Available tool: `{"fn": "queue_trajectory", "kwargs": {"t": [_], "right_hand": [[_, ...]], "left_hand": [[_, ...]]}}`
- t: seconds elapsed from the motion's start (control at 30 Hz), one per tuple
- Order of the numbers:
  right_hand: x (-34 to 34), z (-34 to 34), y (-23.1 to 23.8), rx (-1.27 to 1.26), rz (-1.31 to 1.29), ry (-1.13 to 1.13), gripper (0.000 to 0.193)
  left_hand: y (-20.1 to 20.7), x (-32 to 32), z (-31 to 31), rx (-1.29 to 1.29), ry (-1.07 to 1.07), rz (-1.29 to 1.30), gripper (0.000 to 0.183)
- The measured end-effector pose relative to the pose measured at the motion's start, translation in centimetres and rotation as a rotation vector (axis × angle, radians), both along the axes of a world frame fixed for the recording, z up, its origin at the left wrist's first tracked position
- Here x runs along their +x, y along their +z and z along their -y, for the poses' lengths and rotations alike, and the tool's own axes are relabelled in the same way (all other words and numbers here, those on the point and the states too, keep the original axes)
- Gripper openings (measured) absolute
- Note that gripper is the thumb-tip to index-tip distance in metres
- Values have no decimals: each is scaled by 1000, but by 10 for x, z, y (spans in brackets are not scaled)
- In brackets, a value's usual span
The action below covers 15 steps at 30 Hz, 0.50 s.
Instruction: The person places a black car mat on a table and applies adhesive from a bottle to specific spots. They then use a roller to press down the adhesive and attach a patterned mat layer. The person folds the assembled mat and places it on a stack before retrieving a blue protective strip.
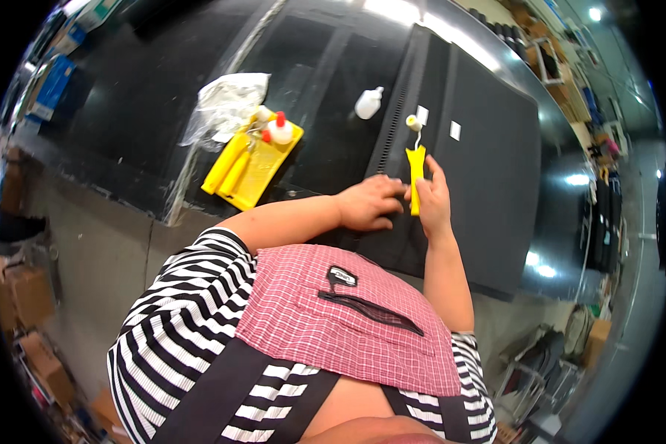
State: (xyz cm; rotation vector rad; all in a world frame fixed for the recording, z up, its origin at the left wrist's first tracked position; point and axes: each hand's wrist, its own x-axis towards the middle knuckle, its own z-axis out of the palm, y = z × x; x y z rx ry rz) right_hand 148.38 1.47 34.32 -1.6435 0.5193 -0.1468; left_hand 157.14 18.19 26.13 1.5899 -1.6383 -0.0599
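In my right hand point(435, 200) is a small paint roller point(416, 164) with a yellow handle, its fingers closed round the grip. The pale roller head points away from me, over a dark sheet of material point(488, 185) on the table. My left hand point(371, 203) rests on the sheet's near left part, fingers spread and holding nothing. Two small white labels lie on the sheet, one point(455, 131) to the right and one point(422, 115) beside the roller head. A toothed dark strip point(394, 129) runs along the sheet's left side.
Left of my hands, a yellow paint tray point(255, 185) holds a white bottle with a red cap point(280, 129) and yellow-handled tools. Crumpled clear plastic point(233, 103) lies behind it. A white squeeze bottle point(368, 103) is farther off on the black table point(333, 148). Cardboard boxes point(44, 362) stand at left.
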Motion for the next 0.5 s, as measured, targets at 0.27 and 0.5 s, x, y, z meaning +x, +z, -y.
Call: {"fn": "queue_trajectory", "kwargs": {"t": [0.27, 0.5], "right_hand": [[41, -94, -73, -167, 113, 185, 45], [74, -121, -56, -440, -192, 327, 59]], "left_hand": [[11, -23, -85, 79, -248, -301, 14], [27, -28, -93, 400, -232, -490, 25]]}}
